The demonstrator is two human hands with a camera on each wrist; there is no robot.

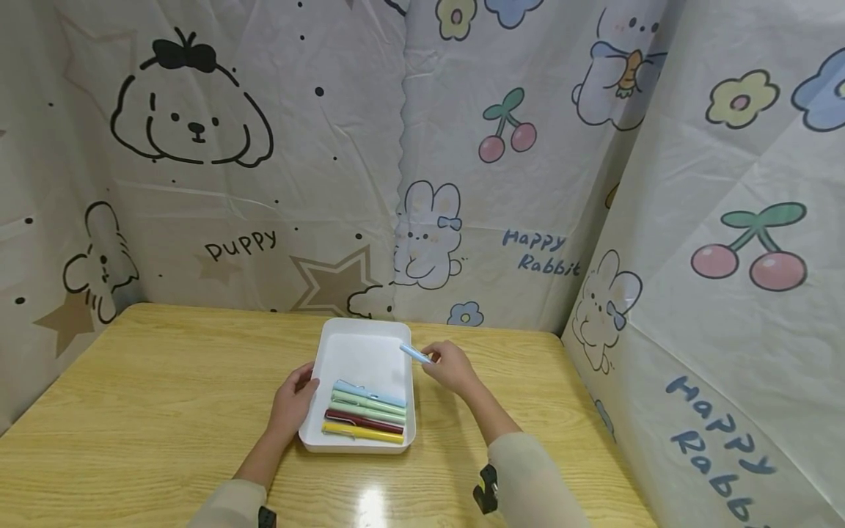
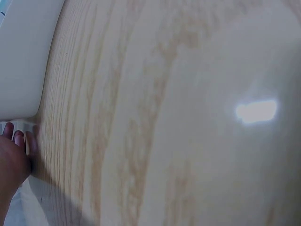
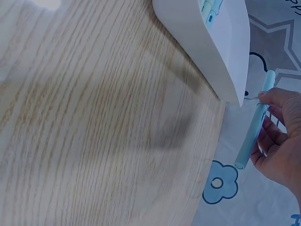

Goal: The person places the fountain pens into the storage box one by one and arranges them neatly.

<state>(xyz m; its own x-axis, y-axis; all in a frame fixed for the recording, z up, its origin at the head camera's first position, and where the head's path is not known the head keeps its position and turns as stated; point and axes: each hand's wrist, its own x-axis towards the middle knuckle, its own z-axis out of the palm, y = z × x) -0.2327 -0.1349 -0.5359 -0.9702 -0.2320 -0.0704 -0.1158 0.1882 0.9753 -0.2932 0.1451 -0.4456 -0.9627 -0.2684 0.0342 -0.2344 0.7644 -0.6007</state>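
Note:
My right hand point(image 1: 450, 367) pinches a light blue pen point(image 1: 415, 353) between thumb and fingers, above the tray's right rim. In the right wrist view the pen point(image 3: 254, 123) slants past the fingertips, clear of the tray wall. My left hand point(image 1: 293, 400) grips the left side of the white tray point(image 1: 359, 447), its thumb at the rim. In the tray's near half lie several pens side by side: a light blue pen point(image 1: 370, 393), light green pens point(image 1: 368, 406), a dark red pen point(image 1: 364, 422) and a yellow pen point(image 1: 363, 433), clips showing.
The tray stands on a wood-grain table point(image 1: 198, 381) near its far edge. Behind and to the right hangs a pale printed curtain point(image 1: 330, 183) with puppies, rabbits and cherries. A bright light reflection point(image 1: 371, 506) shows on the tabletop in front of the tray.

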